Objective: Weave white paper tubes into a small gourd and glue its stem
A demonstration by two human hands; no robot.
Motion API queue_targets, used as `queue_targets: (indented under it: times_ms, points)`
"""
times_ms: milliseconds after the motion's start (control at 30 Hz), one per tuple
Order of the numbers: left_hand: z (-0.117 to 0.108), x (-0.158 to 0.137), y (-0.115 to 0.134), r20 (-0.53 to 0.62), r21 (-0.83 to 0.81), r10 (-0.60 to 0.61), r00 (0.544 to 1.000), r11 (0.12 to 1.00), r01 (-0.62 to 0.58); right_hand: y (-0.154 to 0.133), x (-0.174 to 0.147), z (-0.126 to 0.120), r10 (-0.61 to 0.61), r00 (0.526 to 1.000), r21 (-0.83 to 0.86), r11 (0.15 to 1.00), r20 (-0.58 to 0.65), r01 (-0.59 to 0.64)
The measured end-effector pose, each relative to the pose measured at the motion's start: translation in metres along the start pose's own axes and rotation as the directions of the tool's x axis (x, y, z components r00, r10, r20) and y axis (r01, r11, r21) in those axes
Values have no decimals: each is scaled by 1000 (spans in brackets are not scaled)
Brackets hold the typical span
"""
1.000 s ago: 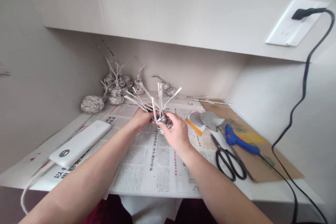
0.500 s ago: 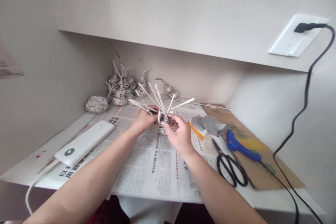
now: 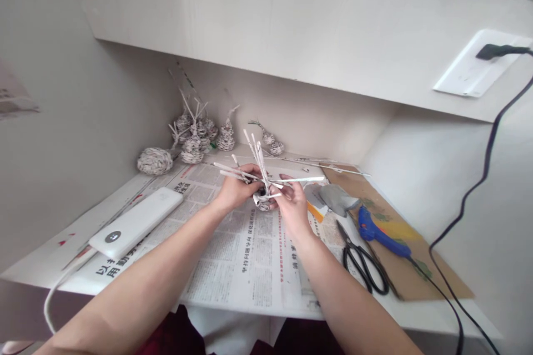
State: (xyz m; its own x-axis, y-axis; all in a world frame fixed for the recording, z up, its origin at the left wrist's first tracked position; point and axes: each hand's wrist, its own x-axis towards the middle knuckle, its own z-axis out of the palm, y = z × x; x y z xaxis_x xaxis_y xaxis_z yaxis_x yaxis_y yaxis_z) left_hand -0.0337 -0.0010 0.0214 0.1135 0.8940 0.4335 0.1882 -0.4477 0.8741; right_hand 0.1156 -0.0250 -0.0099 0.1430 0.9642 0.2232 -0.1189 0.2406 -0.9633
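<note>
I stand here and look on as two bare hands work over the sheets of newspaper [image 3: 225, 260] on the white table [image 3: 353, 310]. The little woven piece [image 3: 262, 203] is in the middle, up near the hands, a bit above the print or just touching it; I can't tell which. Its paper sticks [image 3: 260, 162] poke out of the top: some stand up, some lean left, and one points flat to the right.

The left hand [image 3: 237, 191] is closed on the left side of the piece, with the thumb up at its rim. The right hand [image 3: 293, 203] is curled at the other side, with its fingers in among the sticks. I can't tell if it pinches one hard or just rests there.

To me, this looks like the step of sorting and bending the sticks around the top. I think the next move calls for a firm left hand, while the right fingers take one stick and lead it past the one beside it, softly, so the paper does not crease.

The black scissors [image 3: 351, 243] and the blue glue gun [image 3: 387, 241] lie to the right, away from both hands.
</note>
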Motion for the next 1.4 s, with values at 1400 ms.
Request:
queue_targets:
  times_ms: [1400]
  points:
    - [-13,3,0,98,175,23,995,984,-40,-13,-4,-8,-239,970,-292,925,52,244]
